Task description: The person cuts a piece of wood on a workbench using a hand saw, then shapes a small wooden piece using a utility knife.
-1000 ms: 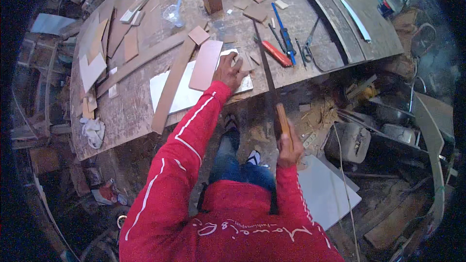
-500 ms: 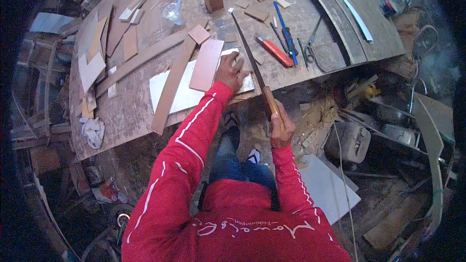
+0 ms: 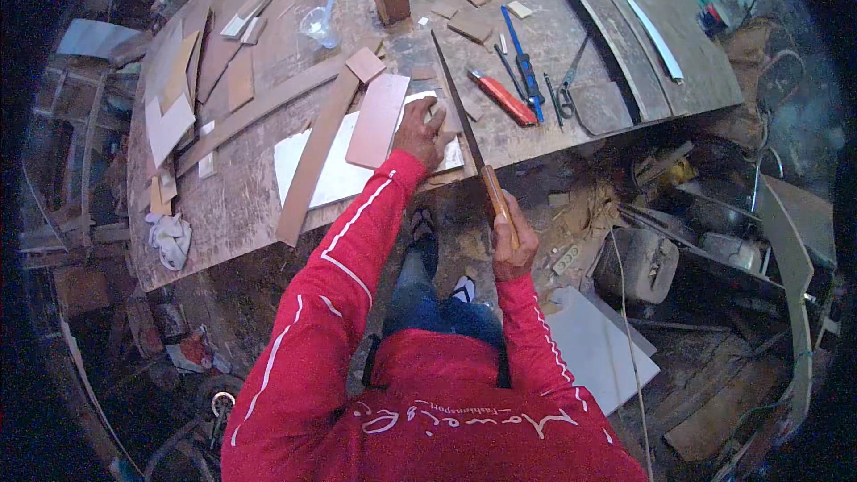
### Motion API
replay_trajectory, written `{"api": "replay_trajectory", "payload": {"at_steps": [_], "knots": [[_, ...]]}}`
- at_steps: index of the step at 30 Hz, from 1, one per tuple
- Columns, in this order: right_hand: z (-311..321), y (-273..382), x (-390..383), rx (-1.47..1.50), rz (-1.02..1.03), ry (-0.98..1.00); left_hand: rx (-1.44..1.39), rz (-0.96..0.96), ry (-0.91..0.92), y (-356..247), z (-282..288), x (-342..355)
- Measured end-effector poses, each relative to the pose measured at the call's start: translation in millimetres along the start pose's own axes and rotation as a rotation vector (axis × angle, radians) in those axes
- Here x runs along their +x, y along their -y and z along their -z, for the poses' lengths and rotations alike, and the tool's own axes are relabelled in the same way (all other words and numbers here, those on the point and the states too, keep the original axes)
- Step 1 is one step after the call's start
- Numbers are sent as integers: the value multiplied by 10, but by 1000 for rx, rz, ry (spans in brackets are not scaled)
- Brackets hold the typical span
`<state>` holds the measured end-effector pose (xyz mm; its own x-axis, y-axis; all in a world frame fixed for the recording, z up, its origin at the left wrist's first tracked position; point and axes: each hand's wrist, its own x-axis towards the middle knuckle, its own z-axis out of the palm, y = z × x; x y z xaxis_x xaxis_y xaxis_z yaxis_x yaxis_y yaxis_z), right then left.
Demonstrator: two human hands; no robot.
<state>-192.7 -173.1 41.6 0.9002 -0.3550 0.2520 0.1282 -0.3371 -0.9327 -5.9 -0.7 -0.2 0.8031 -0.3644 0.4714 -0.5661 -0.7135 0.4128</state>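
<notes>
Head view showed the right hand (image 3: 515, 245) wrapped around the orange-brown wooden handle of a long, narrow, dark-metal bladed tool (image 3: 461, 103). Its long axis ran forward and slightly left above the worn brown wooden tabletop (image 3: 232, 198), tip away from the person. The left hand (image 3: 420, 136), fingers slightly spread, rested on a flat white board (image 3: 337, 181), just left of the blade. Small brown pieces (image 3: 470, 30) lay beyond, seemingly already cut; whether blade met board, or how much remained, could not be told.

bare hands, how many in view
2: the left hand rests on the flat white board; the right hand grips the brown wooden handle of the long dark blade.
</notes>
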Motion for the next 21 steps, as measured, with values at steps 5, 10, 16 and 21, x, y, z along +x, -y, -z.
{"api": "replay_trajectory", "payload": {"at_steps": [5,10,16,21], "knots": [[75,80,-62,39,-193,78,-81,55,-5,30,-29,-20],[77,46,-88,24,-191,81,7,62,53,1,-57,-29],[43,93,-181,8,-146,45,1,41,9,-19,-1,-10],[-27,16,-168,4,-119,8,-11,16,2,10,-30,16]]}}
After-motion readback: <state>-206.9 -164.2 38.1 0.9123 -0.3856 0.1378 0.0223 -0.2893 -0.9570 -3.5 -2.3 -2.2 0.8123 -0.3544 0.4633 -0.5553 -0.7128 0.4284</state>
